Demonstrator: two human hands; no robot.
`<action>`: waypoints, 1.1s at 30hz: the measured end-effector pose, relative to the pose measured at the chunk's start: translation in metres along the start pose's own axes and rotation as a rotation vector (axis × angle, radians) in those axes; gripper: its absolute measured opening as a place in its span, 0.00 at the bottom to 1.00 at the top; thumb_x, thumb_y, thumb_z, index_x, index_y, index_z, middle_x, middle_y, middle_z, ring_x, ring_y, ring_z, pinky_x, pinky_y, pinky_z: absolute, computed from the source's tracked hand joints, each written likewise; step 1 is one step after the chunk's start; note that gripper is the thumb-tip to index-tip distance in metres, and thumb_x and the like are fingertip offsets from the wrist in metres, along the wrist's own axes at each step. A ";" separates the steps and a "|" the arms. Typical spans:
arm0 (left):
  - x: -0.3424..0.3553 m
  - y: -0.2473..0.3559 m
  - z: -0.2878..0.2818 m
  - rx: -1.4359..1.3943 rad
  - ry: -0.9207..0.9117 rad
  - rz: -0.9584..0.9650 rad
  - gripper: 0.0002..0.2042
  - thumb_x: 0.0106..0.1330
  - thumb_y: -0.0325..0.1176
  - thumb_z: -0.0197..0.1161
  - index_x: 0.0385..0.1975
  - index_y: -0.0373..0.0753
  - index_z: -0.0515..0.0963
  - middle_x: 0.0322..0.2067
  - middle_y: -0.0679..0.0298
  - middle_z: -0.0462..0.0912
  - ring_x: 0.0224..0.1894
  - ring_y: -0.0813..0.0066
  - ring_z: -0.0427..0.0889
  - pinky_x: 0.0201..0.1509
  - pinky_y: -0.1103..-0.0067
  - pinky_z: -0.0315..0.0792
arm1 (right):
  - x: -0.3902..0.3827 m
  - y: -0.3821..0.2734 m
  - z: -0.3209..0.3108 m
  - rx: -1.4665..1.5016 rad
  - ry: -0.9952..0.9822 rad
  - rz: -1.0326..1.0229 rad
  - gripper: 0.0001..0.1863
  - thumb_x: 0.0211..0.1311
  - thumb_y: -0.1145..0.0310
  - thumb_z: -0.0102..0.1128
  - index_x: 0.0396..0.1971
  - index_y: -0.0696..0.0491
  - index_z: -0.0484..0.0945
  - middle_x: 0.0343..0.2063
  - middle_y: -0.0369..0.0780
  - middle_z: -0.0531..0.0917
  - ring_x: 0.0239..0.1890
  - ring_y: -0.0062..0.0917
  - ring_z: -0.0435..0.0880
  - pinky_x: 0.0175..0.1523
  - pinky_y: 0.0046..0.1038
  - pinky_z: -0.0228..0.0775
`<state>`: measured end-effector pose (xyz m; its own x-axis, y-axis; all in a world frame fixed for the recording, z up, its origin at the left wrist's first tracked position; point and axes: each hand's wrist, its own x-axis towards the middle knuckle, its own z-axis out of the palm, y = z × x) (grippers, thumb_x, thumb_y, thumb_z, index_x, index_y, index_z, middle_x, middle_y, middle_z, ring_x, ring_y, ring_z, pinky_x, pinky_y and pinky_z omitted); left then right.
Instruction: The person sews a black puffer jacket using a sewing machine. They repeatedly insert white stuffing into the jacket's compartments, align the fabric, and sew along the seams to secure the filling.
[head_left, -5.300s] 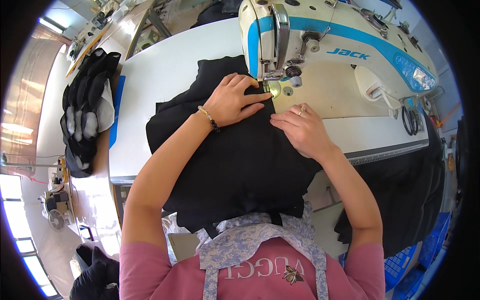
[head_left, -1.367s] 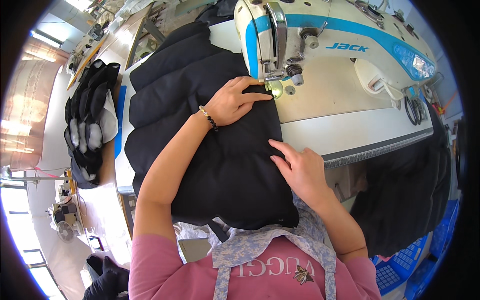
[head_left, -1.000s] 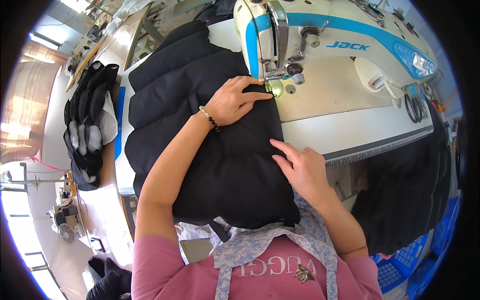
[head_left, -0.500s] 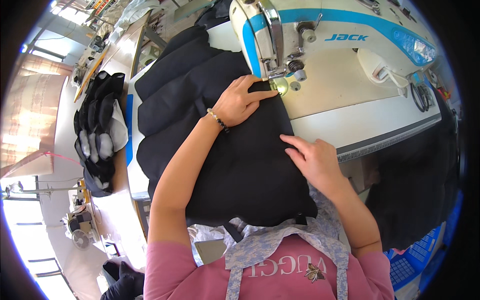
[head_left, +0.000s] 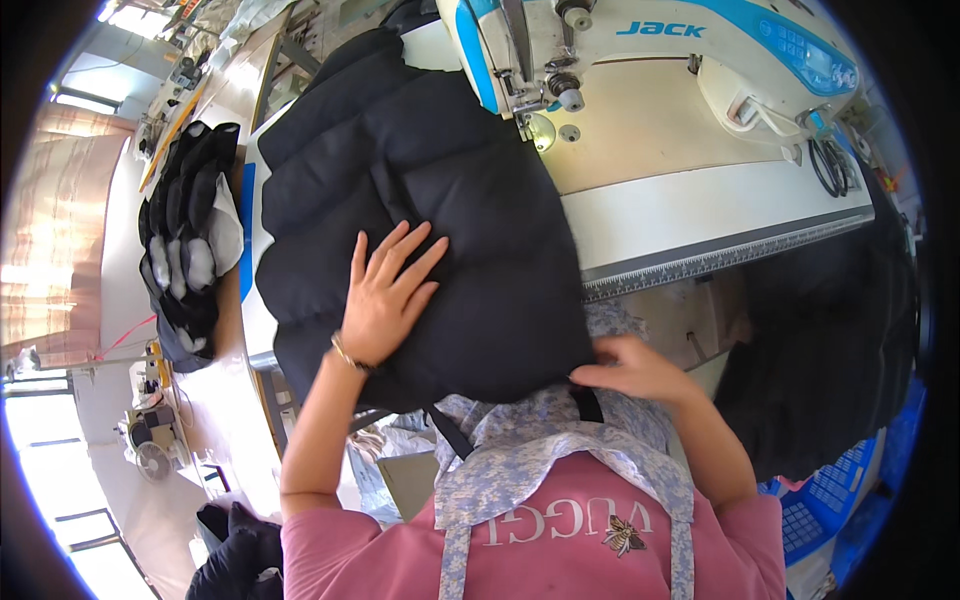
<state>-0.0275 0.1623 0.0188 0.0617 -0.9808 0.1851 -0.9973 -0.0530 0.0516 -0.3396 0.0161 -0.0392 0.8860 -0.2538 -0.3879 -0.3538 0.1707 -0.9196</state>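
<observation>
A black padded, quilted fabric panel (head_left: 490, 270) lies across the white sewing table, its scalloped edge to the left and its near end over my lap. My left hand (head_left: 385, 292) rests flat on it, fingers spread, left of its middle. At the panel's near right corner my right hand (head_left: 645, 370) is closed, thumb and curled fingers at the edge; part of the grip is hidden. The white and blue sewing machine (head_left: 700, 65) stands at the far right. Its lit needle area (head_left: 540, 132) meets the panel's far right edge.
A ruler strip (head_left: 720, 255) runs along the table's front edge. More black padded pieces (head_left: 190, 230) lie on a table at the left. Dark fabric (head_left: 830, 350) hangs at the right, above a blue plastic basket (head_left: 830, 500). A black bundle (head_left: 240, 555) sits at lower left.
My left hand has come away from the needle area, back toward me onto the panel's middle left. My right hand has slid nearer along the right edge to the corner. The view has shifted slightly.
</observation>
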 end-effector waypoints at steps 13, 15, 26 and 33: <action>-0.047 0.126 -0.040 -0.177 -0.046 0.161 0.33 0.48 0.31 0.68 0.62 0.42 0.76 0.64 0.57 0.73 0.70 0.53 0.67 0.75 0.56 0.54 | -0.017 -0.063 0.053 0.143 -0.218 0.013 0.35 0.73 0.46 0.55 0.07 0.54 0.74 0.07 0.36 0.75 0.11 0.16 0.72 0.18 0.20 0.60; -0.040 0.129 -0.024 -0.154 0.216 0.080 0.30 0.53 0.31 0.65 0.61 0.39 0.76 0.60 0.57 0.76 0.65 0.55 0.72 0.68 0.59 0.62 | -0.015 -0.079 0.058 0.106 -0.212 -0.063 0.36 0.74 0.47 0.53 0.06 0.54 0.74 0.07 0.36 0.75 0.11 0.16 0.71 0.19 0.20 0.60; -0.022 0.116 -0.034 -0.585 0.700 -0.438 0.08 0.70 0.17 0.52 0.42 0.26 0.80 0.43 0.54 0.85 0.47 0.64 0.83 0.56 0.77 0.71 | 0.028 -0.056 0.005 -0.325 0.502 -0.779 0.08 0.66 0.72 0.63 0.43 0.55 0.81 0.38 0.39 0.84 0.38 0.27 0.84 0.43 0.27 0.76; -0.016 0.125 -0.047 -0.457 0.658 -0.328 0.10 0.69 0.18 0.53 0.44 0.28 0.81 0.44 0.52 0.84 0.47 0.61 0.83 0.56 0.75 0.72 | 0.095 -0.091 -0.039 -0.646 0.446 -1.100 0.16 0.57 0.73 0.67 0.46 0.52 0.76 0.44 0.39 0.80 0.49 0.36 0.80 0.54 0.36 0.72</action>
<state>-0.1512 0.1803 0.0680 0.4953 -0.6136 0.6150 -0.8196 -0.0954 0.5649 -0.2350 -0.0602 0.0055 0.6707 -0.2741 0.6892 0.2844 -0.7632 -0.5803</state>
